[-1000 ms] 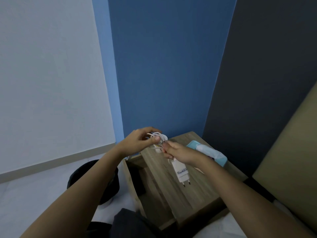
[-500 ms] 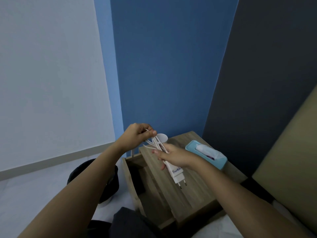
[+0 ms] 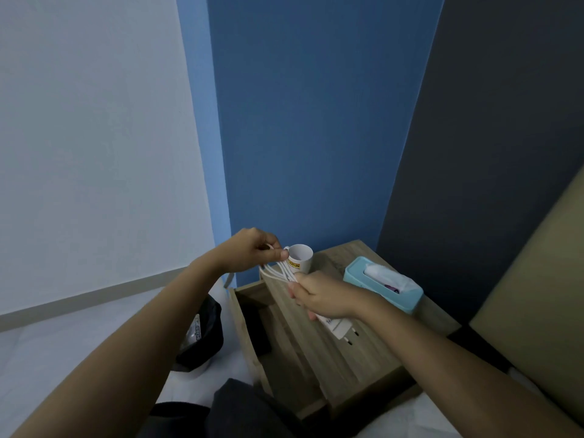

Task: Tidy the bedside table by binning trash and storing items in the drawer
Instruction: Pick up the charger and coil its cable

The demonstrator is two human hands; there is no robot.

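A white charger plug (image 3: 338,329) with two pins sticks out below my right hand (image 3: 322,295), which grips its body over the wooden bedside table (image 3: 363,352). Its white cable (image 3: 279,270) runs in several loops up to my left hand (image 3: 252,249), whose fingers pinch the far end of the loops. The drawer (image 3: 252,330) stands pulled out to the left, its inside dark. A black bin (image 3: 202,336) sits on the floor left of the drawer, with some trash inside.
A white mug (image 3: 300,257) with a yellow label stands at the table's back corner, just behind the cable. A light-blue tissue box (image 3: 384,284) lies at the table's right. Blue and dark walls rise behind; a tan bed edge (image 3: 537,295) is at the right.
My hands have drawn apart, stretching the cable from a tight bundle into longer loops. The left hand rose toward the mug, now uncovered; the right slid down the plug.
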